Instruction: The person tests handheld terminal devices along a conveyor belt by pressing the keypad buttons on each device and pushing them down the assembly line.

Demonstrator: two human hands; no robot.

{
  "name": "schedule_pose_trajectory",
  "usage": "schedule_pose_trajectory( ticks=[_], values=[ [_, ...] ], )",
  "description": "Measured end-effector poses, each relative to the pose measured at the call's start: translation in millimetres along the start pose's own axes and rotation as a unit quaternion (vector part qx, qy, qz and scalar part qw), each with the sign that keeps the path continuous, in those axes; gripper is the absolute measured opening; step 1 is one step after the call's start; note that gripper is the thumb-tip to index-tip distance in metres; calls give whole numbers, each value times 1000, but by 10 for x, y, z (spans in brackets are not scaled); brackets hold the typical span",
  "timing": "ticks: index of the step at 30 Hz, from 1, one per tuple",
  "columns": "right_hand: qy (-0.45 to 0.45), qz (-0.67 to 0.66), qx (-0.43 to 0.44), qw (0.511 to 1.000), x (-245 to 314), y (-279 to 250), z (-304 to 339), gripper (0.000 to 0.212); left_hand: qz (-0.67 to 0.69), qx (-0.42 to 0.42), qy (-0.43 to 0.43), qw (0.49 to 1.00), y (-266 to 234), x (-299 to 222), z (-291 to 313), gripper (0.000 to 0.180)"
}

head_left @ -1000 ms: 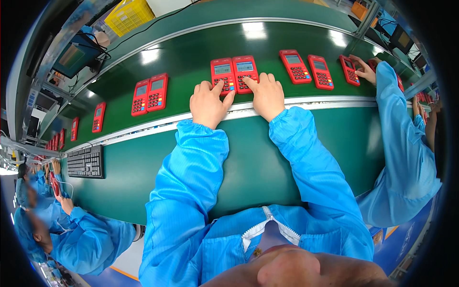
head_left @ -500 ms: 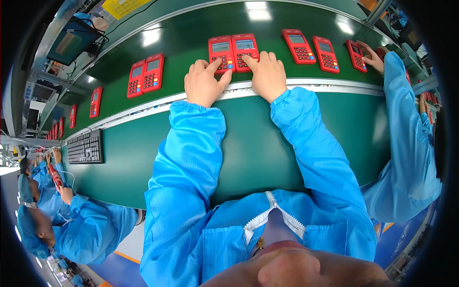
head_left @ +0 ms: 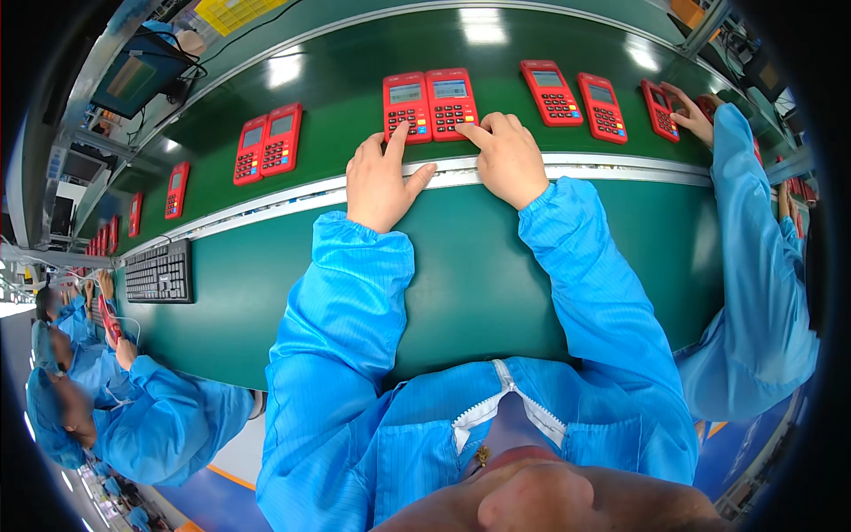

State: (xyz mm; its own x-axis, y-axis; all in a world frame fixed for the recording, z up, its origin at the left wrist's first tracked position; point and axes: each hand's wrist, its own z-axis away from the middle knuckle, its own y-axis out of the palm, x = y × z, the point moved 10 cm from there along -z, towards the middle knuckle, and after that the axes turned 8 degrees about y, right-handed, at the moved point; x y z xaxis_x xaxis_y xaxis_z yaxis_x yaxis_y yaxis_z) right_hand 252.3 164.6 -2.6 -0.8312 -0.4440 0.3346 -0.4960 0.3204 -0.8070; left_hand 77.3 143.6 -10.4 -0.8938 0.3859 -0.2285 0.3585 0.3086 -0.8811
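Observation:
Two red card payment terminals lie side by side in front of me, screens lit: a left one (head_left: 406, 92) and a right one (head_left: 450, 89). My left hand (head_left: 379, 184) has its index finger stretched onto the lower keys of the left terminal, with the thumb spread out over the metal rail (head_left: 452, 172). A finger of my right hand (head_left: 514, 164) reaches the bottom keys of the right terminal; its other fingers are bent and partly hidden from view. Neither hand grips anything.
More red terminals lie on the green belt (head_left: 346, 106), such as a pair (head_left: 282, 138) to the left and a terminal (head_left: 551, 93) to the right. A black keyboard (head_left: 160, 272) rests at left. At right, a co-worker's hand (head_left: 696, 115) touches a terminal; others sit at left.
Both my hands have drawn back slightly toward me, and the left index finger has straightened over the keys. The terminal pair has shifted barely left. At left, a co-worker's held terminal has moved a little.

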Motion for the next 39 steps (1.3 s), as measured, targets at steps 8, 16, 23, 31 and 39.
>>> schedule_pose_trajectory(
  ticks=[8,16,23,31,39],
  values=[
    [-17,0,-2,1000,63,36,-68,44,-2,22,-34,999,-62,36,-45,64],
    [-36,-3,-3,999,122,55,-10,41,1,-22,-37,999,-9,104,86,59],
    [-14,-32,-39,999,-255,-520,245,49,51,-46,78,995,-308,-527,285,50],
    [196,248,-133,939,-1739,-967,303,74,130,4,176,976,-179,-1034,172,47],
    [214,127,-26,968,-2014,-671,-12,86,130,1,199,971,21,-1277,-208,48]
  ],
)
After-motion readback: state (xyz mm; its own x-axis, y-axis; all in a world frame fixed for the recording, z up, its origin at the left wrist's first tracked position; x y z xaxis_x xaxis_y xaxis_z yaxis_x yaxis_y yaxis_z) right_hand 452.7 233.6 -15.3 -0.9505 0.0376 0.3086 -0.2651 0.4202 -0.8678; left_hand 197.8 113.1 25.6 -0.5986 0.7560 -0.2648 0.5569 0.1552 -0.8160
